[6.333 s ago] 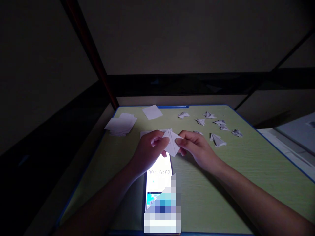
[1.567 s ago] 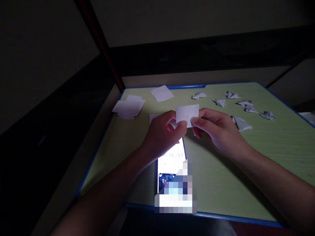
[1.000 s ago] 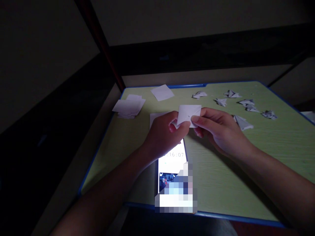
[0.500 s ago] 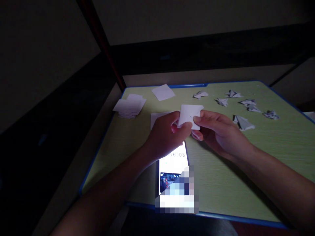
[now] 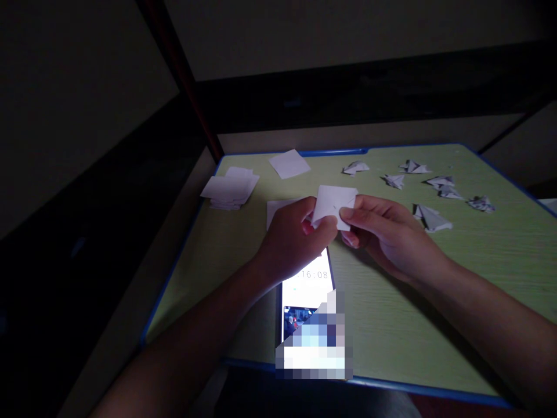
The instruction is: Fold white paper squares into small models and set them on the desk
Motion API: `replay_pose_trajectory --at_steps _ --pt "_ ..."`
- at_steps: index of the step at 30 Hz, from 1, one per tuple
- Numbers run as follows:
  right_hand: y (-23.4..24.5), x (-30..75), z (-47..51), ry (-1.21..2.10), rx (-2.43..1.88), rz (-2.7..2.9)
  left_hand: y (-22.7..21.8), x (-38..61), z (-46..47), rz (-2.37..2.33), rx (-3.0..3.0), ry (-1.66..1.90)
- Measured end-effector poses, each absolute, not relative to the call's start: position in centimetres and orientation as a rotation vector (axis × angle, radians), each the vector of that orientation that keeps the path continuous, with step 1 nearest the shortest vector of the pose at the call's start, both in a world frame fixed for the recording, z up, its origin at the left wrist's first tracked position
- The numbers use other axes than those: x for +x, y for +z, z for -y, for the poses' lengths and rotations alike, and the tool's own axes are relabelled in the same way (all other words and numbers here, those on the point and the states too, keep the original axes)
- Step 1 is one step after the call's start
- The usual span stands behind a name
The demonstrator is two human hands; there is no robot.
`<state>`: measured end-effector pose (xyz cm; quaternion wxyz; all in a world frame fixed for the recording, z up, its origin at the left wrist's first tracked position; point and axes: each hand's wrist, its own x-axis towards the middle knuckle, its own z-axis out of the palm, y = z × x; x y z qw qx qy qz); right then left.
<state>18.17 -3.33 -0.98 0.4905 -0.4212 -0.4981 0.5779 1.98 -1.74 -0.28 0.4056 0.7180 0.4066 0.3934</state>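
Both hands are pinching a folded white paper [image 5: 335, 202] right between them, held up off the green table [image 5: 435, 302]. The left hand [image 5: 289, 241] has thumb and fingers closed on its lower left edge, and the right hand [image 5: 389, 238] has its fingertips clamped on the lower right corner. Just below the left fingers a lit phone [image 5: 307, 284] lies flat. A flat sheet [image 5: 277, 208] pokes out beside the left knuckles, a stack of paper squares [image 5: 229, 188] sits further out left, and some folded pieces [image 5: 430, 218] lie just past the right fingers.
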Motion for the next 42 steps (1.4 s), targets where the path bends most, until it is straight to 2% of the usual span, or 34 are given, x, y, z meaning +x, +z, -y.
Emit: replay_pose_trajectory --at_steps 4,10,23,32,42 --pt "-1.5 18.6 3.3 1.222 -1.117 1.379 -0.5 2.0 1.7 -1.079 1.87 0.997" --pt "-1.2 18.6 3.3 1.125 -1.188 1.475 -0.8 2.1 1.5 -1.08 1.861 1.08" --pt "-0.4 18.4 3.3 1.13 -1.142 1.498 -0.4 2.2 1.8 -1.034 1.656 1.074" --pt "-1.0 18.8 3.3 1.264 -1.077 1.407 0.2 2.1 1.9 -1.016 1.63 1.077" --pt "-1.1 18.9 3.4 1.26 -1.063 1.42 0.3 2.1 2.0 -0.977 1.684 1.084"
